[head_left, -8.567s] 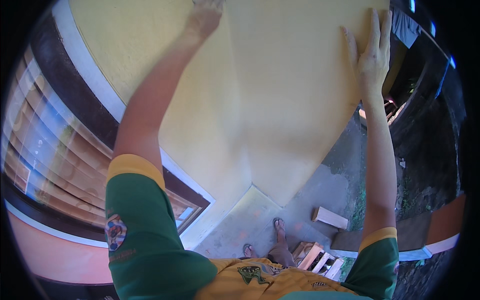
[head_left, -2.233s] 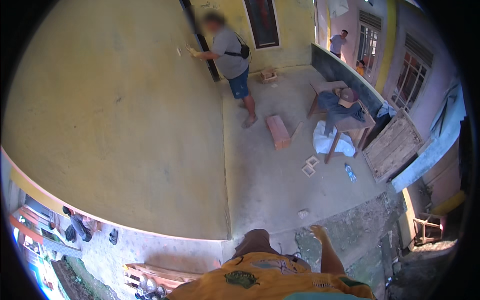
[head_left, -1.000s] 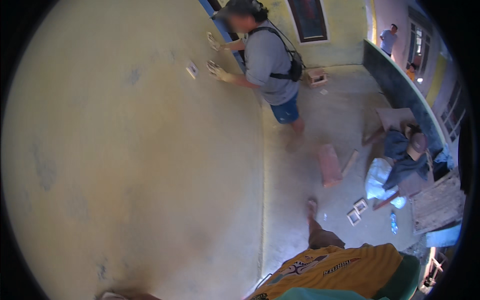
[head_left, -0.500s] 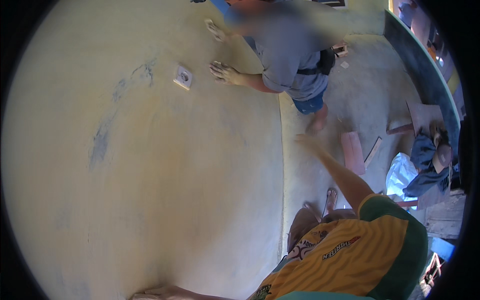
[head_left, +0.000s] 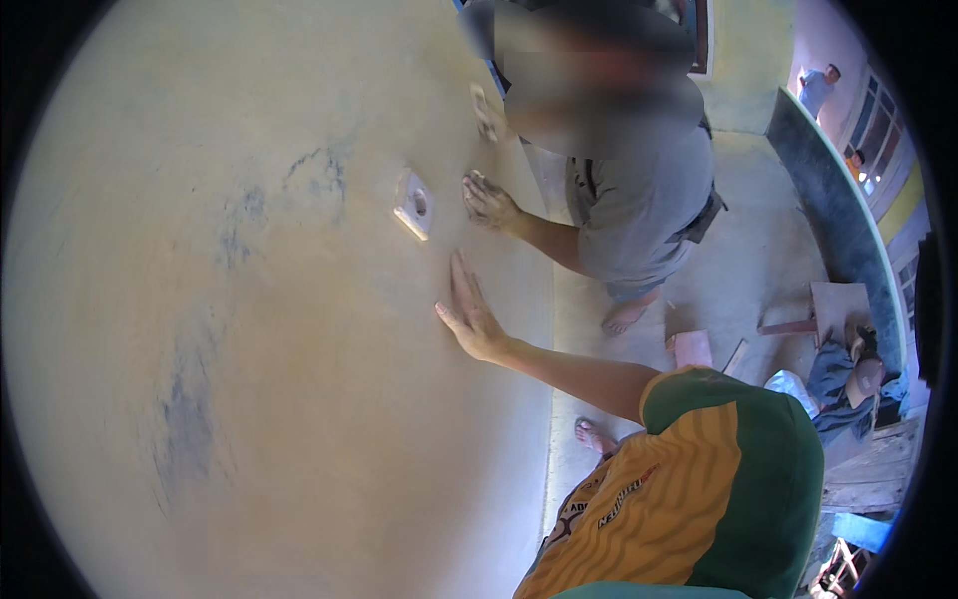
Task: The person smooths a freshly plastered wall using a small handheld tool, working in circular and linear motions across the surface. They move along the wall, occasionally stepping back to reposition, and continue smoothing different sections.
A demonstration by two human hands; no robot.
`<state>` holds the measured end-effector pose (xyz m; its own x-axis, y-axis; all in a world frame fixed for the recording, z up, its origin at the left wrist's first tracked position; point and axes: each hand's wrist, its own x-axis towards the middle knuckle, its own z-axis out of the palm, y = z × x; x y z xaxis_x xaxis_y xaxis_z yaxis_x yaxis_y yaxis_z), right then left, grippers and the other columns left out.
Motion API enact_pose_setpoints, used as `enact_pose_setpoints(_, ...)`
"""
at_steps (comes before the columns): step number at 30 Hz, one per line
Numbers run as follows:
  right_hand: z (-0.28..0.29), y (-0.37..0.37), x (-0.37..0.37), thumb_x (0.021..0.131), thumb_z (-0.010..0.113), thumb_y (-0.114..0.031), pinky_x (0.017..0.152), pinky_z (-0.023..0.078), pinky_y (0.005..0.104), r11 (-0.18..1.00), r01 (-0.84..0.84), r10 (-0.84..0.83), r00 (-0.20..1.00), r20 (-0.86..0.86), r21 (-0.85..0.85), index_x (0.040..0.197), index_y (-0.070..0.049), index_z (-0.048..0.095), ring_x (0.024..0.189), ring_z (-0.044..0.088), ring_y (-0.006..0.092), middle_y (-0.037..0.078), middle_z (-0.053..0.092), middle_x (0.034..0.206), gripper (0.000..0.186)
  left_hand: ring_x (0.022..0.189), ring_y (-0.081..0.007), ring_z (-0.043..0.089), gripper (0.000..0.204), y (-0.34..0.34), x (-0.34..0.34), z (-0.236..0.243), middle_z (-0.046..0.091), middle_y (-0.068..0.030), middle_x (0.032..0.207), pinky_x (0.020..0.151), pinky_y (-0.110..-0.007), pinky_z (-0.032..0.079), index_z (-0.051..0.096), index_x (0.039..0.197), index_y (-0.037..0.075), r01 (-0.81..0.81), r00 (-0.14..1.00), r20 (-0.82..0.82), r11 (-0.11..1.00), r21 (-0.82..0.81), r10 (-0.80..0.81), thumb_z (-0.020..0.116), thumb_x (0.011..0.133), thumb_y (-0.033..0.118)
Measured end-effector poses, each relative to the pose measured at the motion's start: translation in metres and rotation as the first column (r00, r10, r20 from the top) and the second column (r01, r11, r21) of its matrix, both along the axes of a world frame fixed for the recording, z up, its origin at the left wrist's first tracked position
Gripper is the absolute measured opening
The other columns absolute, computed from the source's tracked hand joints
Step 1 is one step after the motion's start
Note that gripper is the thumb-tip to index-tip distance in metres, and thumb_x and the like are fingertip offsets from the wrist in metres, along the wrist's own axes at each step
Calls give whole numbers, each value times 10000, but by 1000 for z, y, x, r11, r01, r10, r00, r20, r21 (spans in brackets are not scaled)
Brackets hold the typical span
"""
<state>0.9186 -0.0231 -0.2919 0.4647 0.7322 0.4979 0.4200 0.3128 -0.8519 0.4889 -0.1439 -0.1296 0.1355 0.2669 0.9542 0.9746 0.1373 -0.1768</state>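
Note:
My right hand [head_left: 469,311] is held flat against or close to the pale yellow-grey wall [head_left: 329,399], fingers stretched and thumb apart, with nothing in it. Just above it sits a white wall socket [head_left: 417,204], its frame dusted the wall's colour. My left hand is out of the picture. A co-worker in a grey shirt bends close to the wall on the far side of the socket. One of that person's hands [head_left: 489,202], whitened with dust or plaster, rests there; the other hand [head_left: 486,115] is higher up, also at the wall.
Dark smudges [head_left: 188,424] mark the wall at left. On the floor at right lie a pinkish block [head_left: 691,348] and a thin strip of wood [head_left: 736,356]. Beyond them, dark cloth and a cap [head_left: 864,382] lie by a board [head_left: 840,304]. A low dark-topped wall [head_left: 848,170] curves behind.
My right hand has come from over the floor to the wall below the socket. My left hand has left the picture. The view has shifted, and the co-worker appears nearer.

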Motion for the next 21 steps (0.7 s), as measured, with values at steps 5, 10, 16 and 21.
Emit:
enact_pose_setpoints(5,-16,23,-23,1096,367,-504,1296,58,554,982,116,-111,993,-42,148,1651,84,-7,1618,-4,451,312,-4,1732,891,1523,-529,295,470,22,13,-12,356,-306,1638,1240,-660,236,462,1513,-88,46,999,15,998,-33,-45,408,1128,175)
enact_pose_setpoints(10,-13,26,-23,1098,358,-502,1294,49,553,983,99,-91,994,-58,154,1656,77,-3,1619,-3,446,303,-4,1736,882,1528,-523,288,474,32,19,-18,350,-303,1643,1243,-652,235,457,1521,-79,84,996,22,995,-59,-83,407,1130,184)
enact_pose_setpoints(16,-12,12,-10,1088,466,-444,1309,54,523,994,21,-17,999,-33,104,1663,54,-10,1624,-9,423,278,-7,1745,896,1535,-515,281,479,25,19,-29,343,-298,1649,1247,-643,233,452,1531,-68,123,992,39,989,-78,-120,405,1132,194)
enact_pose_setpoints(21,-50,-48,8,1044,617,-394,1319,145,468,938,-337,345,933,103,-83,1683,-8,30,1629,57,387,240,9,1756,949,1540,-508,275,483,10,11,-34,337,-294,1654,1250,-635,232,447,1539,-59,110,994,25,991,-82,-108,404,1135,202)
